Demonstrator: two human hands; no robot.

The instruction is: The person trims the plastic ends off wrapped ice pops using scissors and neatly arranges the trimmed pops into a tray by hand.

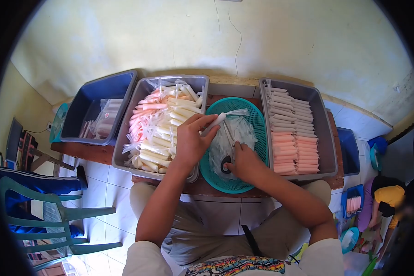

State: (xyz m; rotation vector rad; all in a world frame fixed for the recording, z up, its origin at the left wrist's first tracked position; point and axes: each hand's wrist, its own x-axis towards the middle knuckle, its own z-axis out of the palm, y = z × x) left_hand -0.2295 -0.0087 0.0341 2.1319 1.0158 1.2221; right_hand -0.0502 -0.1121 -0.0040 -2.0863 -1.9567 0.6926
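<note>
Left fingers (207, 121) pinch one tube (220, 119); right fingers (238, 150) clamped on scissors (223, 162); one basket (259, 120) beneath, two grey bins (327, 149) flanking

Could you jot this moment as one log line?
left hand: holds white tube | right hand: holds scissors | beneath both: teal basket, clear plastic inside

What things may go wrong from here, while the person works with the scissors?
The scissors in the right grip point toward the left grip, so a slip might cause an injury. A badly placed cut might make the white packet leak. If dropped, the packet could land among the clear plastic pieces in the green basket.
</note>
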